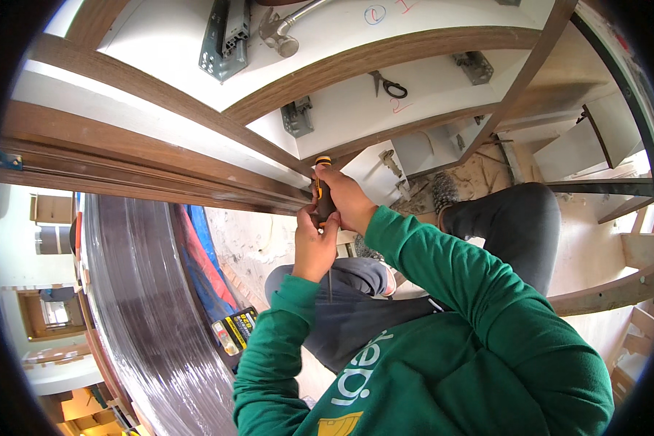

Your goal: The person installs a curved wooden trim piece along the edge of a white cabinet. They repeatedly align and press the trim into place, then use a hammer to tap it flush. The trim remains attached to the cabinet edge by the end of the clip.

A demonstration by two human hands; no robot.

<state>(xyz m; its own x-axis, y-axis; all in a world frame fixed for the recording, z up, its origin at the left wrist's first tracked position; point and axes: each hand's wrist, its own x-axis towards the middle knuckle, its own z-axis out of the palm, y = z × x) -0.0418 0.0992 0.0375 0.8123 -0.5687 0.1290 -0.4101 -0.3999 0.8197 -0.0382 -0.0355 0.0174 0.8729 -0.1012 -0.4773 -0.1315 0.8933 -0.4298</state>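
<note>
Both of my hands meet beside the brown edge of the cabinet frame. Wrapped in my right hand is a tool with a yellow-and-black handle; its exact kind is mostly hidden by fingers. Just below, my left hand is closed, thumb and fingers pinching the lower part of the same tool. A thin grey rod shows below the hands, but whether it belongs to the tool I cannot tell.
A claw hammer and a metal slide bracket lie on the upper shelf, scissors on the lower one. Plastic-wrapped dark panels stand at left, near a yellow-and-black box. Wood scraps litter the floor.
</note>
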